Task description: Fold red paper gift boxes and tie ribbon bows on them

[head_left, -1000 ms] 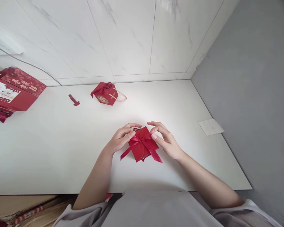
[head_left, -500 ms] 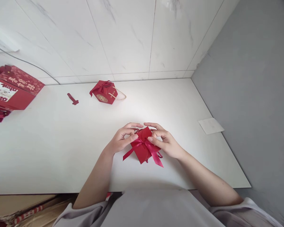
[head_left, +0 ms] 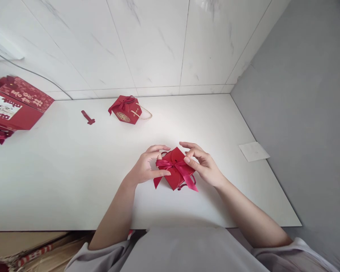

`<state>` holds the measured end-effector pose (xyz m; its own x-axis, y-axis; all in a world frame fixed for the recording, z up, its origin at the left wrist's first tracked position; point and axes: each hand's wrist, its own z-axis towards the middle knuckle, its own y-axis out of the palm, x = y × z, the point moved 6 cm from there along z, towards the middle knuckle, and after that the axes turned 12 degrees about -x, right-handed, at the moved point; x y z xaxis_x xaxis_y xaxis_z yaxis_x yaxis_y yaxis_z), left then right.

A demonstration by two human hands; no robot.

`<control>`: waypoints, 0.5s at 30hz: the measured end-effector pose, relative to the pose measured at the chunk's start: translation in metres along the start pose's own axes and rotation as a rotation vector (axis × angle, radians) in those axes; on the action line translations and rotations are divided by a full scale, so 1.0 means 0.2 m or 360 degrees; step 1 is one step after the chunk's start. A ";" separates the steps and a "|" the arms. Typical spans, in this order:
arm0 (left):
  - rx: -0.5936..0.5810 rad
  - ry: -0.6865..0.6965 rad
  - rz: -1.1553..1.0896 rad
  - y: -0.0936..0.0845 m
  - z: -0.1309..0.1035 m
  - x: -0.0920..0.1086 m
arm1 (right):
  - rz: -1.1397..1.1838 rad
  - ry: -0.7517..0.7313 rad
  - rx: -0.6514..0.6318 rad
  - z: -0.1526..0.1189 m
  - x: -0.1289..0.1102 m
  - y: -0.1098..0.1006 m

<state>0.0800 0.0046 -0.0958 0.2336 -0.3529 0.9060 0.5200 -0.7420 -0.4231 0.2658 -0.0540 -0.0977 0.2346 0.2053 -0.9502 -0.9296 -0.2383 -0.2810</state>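
Note:
A red gift box (head_left: 174, 181) with overlapping flaps on top lies on the table in front of me. A glossy red ribbon (head_left: 184, 174) is tied in a bow across it, its tails hanging over the near side. My left hand (head_left: 149, 165) curves around the box's left side, thumb on the top and fingers apart beside the ribbon's left loop. On the other side, my right hand (head_left: 202, 164) has its thumb and a bent finger close together at the ribbon's right part, the index finger stretched above. Dark red cord handles show partly at the box's sides.
Toward the wall stands another red box (head_left: 126, 111) with a bow and a gold cord handle. A small red strip (head_left: 87, 117) lies to its left. Red printed boxes (head_left: 25, 102) fill the far left. A white paper (head_left: 254, 151) lies at the right edge.
The left thumb has moved lower and right on the box top, the left ribbon tail has shifted, and the right hand has drawn slightly rightward. The box has turned or shifted a little.

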 end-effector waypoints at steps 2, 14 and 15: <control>0.0015 0.0008 -0.0012 0.00 0.00 0.00 | -0.0359 -0.0102 0.0165 -0.03 -0.07 -0.02; 0.0001 0.0017 -0.0075 0.01 0.01 -0.03 | -0.1502 -0.0302 0.0240 -0.10 -0.21 0.14; -0.0005 0.0015 -0.0076 0.01 0.01 -0.04 | -0.1449 -0.0294 0.0230 -0.09 -0.20 0.13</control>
<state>0.0820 0.0069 -0.1035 0.2008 -0.3224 0.9250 0.5276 -0.7600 -0.3795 0.2380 -0.0860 -0.0694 0.8516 0.4050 -0.3328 -0.4396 0.2060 -0.8743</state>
